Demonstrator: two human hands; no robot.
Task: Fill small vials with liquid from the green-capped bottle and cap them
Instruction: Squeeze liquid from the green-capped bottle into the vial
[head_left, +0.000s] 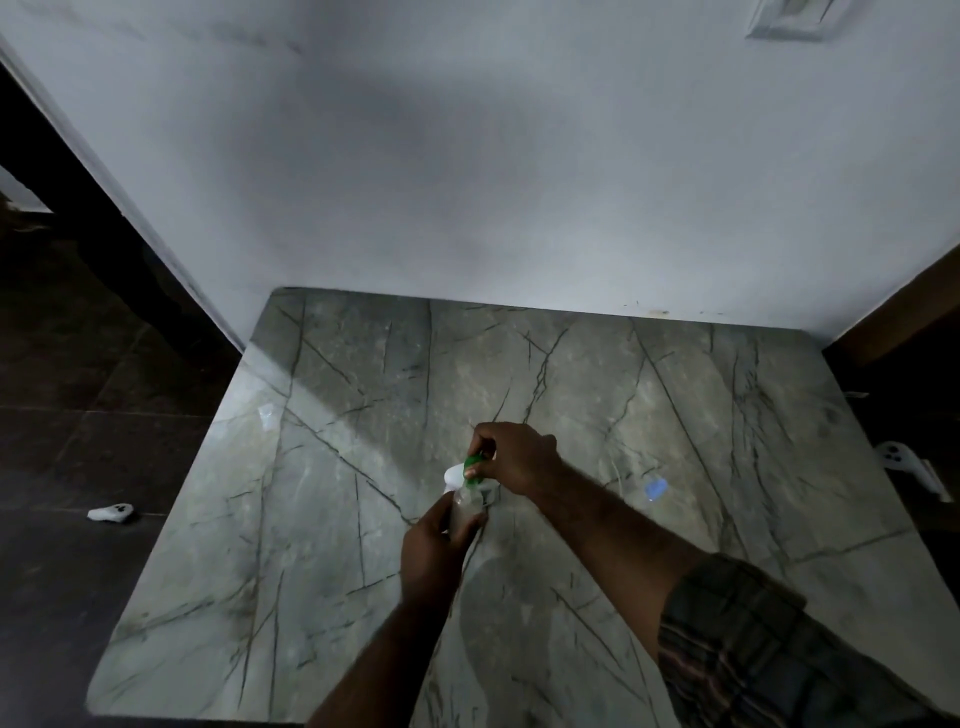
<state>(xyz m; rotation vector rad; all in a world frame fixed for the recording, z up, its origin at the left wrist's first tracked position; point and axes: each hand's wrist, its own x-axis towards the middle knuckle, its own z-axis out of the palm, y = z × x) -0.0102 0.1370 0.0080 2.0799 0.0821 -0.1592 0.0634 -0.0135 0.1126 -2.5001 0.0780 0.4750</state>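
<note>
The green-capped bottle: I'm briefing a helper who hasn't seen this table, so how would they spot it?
Start at the marble-patterned table against the white wall and look to its middle, where both hands meet. The left hand grips a clear bottle while the right hand pinches its green cap, the only green thing in view.

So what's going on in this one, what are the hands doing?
A person stands over a marble-patterned table. The left hand grips a clear bottle by its body, while the right hand pinches its green cap, apparently twisting it. Something white sits just behind the bottle; a small blue item lies to the right. No filled vial is clearly visible.
</note>
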